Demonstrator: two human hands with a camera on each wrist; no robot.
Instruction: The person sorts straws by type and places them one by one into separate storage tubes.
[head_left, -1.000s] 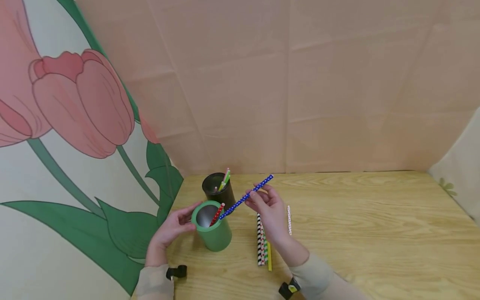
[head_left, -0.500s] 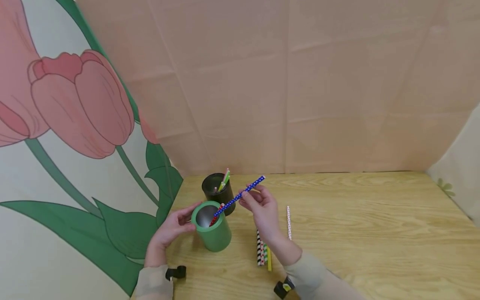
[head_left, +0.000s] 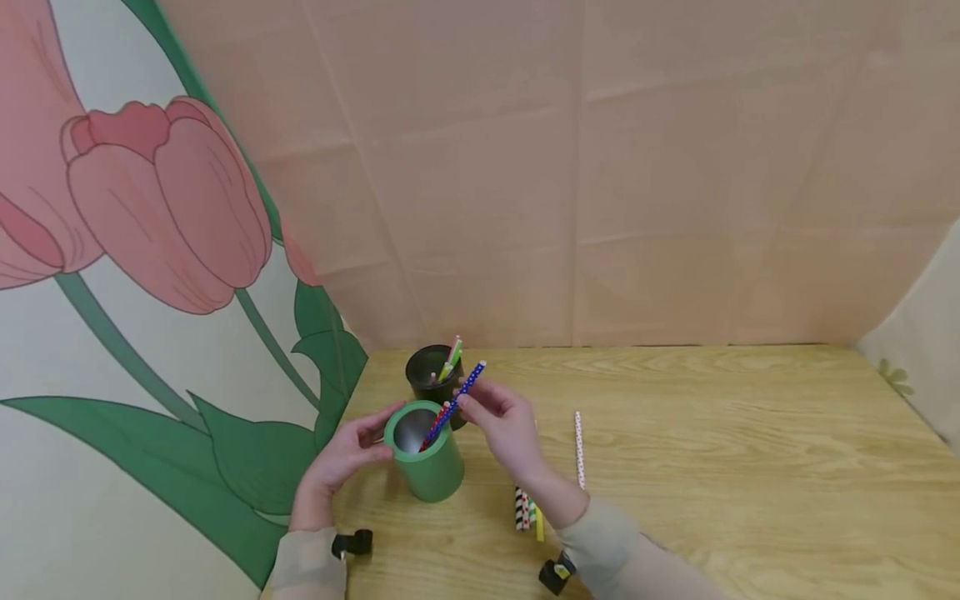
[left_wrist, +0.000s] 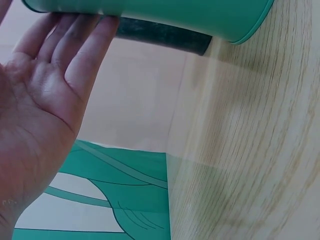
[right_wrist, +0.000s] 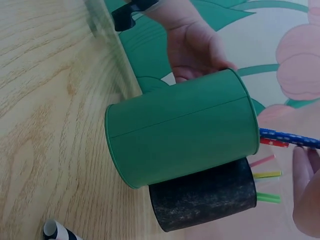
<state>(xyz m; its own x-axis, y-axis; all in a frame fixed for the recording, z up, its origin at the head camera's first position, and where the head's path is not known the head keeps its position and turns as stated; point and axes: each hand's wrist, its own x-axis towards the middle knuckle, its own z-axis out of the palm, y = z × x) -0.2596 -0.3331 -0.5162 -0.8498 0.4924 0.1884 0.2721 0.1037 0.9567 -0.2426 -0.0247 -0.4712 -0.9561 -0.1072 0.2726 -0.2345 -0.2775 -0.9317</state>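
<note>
Near the table's left side stands a green cup, upright, with a red dotted paper straw leaning inside. My left hand holds this cup at its left side by the rim, thumb in front and fingers behind; the left wrist view shows those fingers against the cup wall. My right hand pinches a blue paper straw with white dots between thumb and fingers. The blue straw slants down through the cup's mouth, beside the red one. Its lower end is inside; whether it touches the bottom is hidden.
Behind the green cup stands a black cup with several pink, yellow and green straws. Under my right forearm lie black-striped and other patterned straws and a yellow straw. A white dotted straw lies to their right.
My right hand has moved left with the blue straw. The straw's lower end has gone from the rim into the green cup, and it stands steeper. My left hand has stayed put.
</note>
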